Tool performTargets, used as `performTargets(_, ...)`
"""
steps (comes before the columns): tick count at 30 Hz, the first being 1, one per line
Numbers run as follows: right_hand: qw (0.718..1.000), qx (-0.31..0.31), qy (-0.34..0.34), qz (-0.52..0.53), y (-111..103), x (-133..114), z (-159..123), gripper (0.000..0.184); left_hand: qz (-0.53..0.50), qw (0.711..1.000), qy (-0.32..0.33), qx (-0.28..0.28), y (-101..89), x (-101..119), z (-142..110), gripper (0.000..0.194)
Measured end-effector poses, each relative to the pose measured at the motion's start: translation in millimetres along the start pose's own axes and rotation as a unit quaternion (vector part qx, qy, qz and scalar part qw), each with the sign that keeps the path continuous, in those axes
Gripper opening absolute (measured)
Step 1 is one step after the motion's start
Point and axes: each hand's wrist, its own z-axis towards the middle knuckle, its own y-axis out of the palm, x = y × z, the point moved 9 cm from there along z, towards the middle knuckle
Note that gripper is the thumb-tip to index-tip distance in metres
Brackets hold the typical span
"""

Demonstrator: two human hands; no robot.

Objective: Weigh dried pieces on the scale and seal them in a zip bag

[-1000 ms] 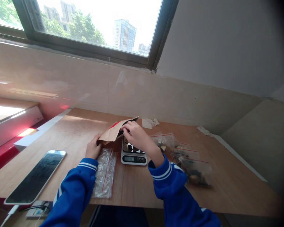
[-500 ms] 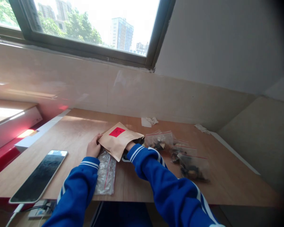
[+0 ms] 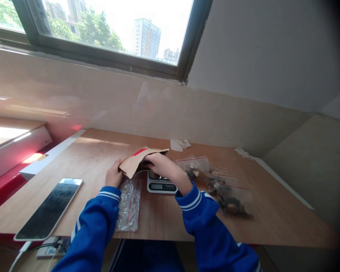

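Observation:
A brown paper bag (image 3: 133, 163) with a red label is tilted above the table, its mouth facing right. My left hand (image 3: 114, 173) grips the closed end of the bag. At the mouth is my right hand (image 3: 161, 165), its fingers reaching inside, so what they hold, if anything, is hidden. Below my right hand stands a small white digital scale (image 3: 162, 187) with a display. Clear zip bags (image 3: 128, 211) with a red seal line lie flat below my left hand, near the table's front edge.
Several zip bags with dark, dried-looking pieces (image 3: 234, 202) lie at the right. A phone (image 3: 49, 209) with a charging cable rests at the left. Crumpled white paper (image 3: 183, 143) is at the back of the wooden table (image 3: 274, 211), below the window.
My right hand has drawn partly out of the bag toward the right, so its back and wrist now show. The bag has tipped flatter, and the scale has come into view.

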Motion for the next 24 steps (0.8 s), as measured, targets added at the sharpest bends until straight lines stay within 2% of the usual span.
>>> performTargets(1, 1.0, -0.019, -0.015, 0.001, -6.0, -9.1, -4.3, 0.021, 0.008, 1.0, 0.001, 0.003, -0.1, 0.1, 0.3, 0.044)
performTargets(2, 1.0, -0.012, -0.018, 0.001, -16.3, -15.6, -9.0, 0.024, 0.016, 1.0, 0.002, 0.008, -0.4, -0.1, 0.5, 0.045)
performTargets(4, 0.998, 0.06, 0.0, 0.006, -43.8, -19.4, -20.1, 0.024, 0.035, 0.999, 0.008, 0.02, -1.2, -0.4, 1.1, 0.045)
performTargets(6, 0.987, 0.159, 0.03, 0.015, -68.6, -11.0, -35.9, 0.02, 0.056, 0.998, 0.017, 0.026, -1.5, -0.7, 1.7, 0.043)
performTargets(8, 0.973, 0.221, 0.057, 0.029, -77.5, 7.5, -52.5, 0.017, 0.078, 0.996, 0.024, 0.028, -1.3, -1.0, 2.4, 0.039)
performTargets(10, 0.969, 0.228, 0.086, 0.046, -69.2, 33.2, -64.5, 0.017, 0.097, 0.995, 0.024, 0.027, -1.4, -1.6, 3.3, 0.035)
performTargets(13, 0.975, 0.183, 0.12, 0.037, -40.4, 69.4, -72.6, 0.017, 0.125, 0.992, 0.0, 0.028, -3.2, -4.4, 4.9, 0.033)
performTargets(15, 0.98, 0.154, 0.125, 0.006, -22.6, 84.8, -72.8, 0.015, 0.146, 0.989, -0.018, 0.027, -4.3, -6.1, 5.6, 0.035)
performTargets(19, 0.988, 0.097, 0.098, -0.068, 1.2, 95.2, -64.5, 0.012, 0.166, 0.986, -0.026, 0.023, -4.5, -5.1, 5.6, 0.037)
performTargets(24, 0.988, 0.073, 0.077, -0.11, 11.3, 100.2, -61.4, 0.016, 0.17, 0.985, -0.031, 0.024, -5.3, -4.0, 4.1, 0.039)
